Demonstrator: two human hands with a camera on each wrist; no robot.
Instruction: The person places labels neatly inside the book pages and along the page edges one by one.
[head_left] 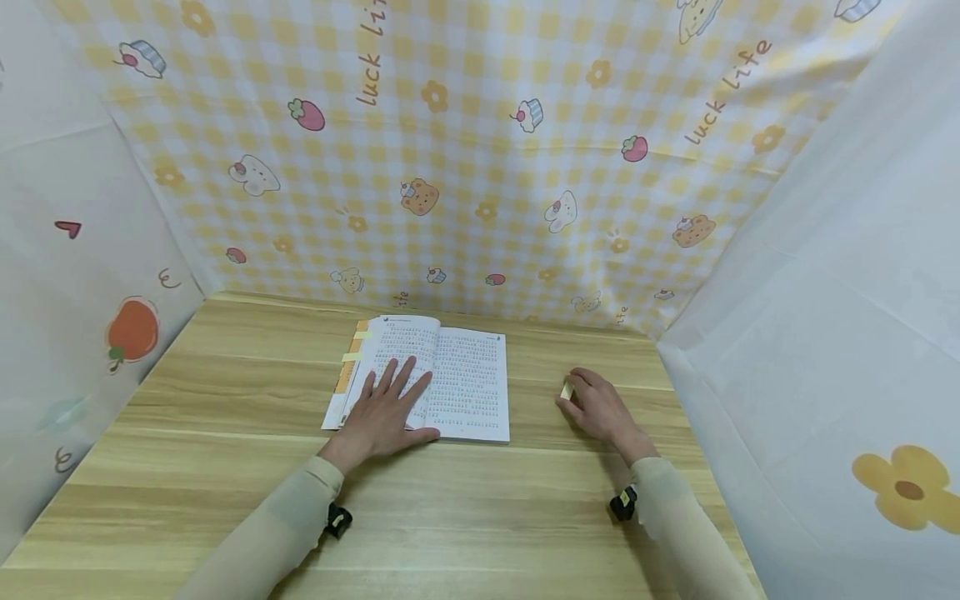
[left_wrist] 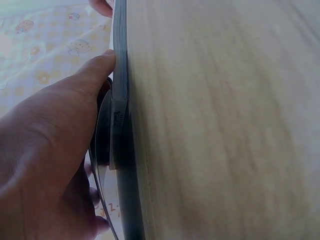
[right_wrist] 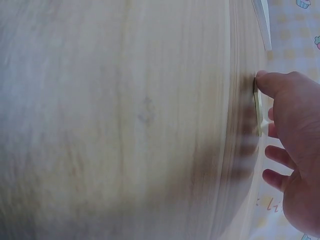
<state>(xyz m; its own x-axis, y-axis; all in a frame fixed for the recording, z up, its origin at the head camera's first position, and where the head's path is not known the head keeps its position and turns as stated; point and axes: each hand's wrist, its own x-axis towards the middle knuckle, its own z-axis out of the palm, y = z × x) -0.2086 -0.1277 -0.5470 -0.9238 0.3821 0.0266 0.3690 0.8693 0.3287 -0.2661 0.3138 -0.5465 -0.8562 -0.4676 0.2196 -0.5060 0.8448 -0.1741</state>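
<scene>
An open book (head_left: pixel 471 383) with printed pages lies on the wooden table. My left hand (head_left: pixel 378 417) rests on its left page with fingers spread and the thumb along the bottom edge. In the left wrist view the thumb lies against the book's page block (left_wrist: pixel 120 55). Two pale yellow sticky strips (head_left: pixel 352 357) stick out from the book's left side, over an orange flap. Right of the book, my right hand (head_left: pixel 600 408) pinches a small pale yellow pad, like sticky notes (head_left: pixel 567 390), between thumb and fingers, close over the table. The right wrist view shows that pad (right_wrist: pixel 258 112) edge-on.
A yellow checked cloth (head_left: pixel 465 167) with cartoon prints hangs behind the table (head_left: pixel 480 517). White sheets (head_left: pixel 825 333) close off the left and right sides. Each wrist carries a small black camera (head_left: pixel 623 503).
</scene>
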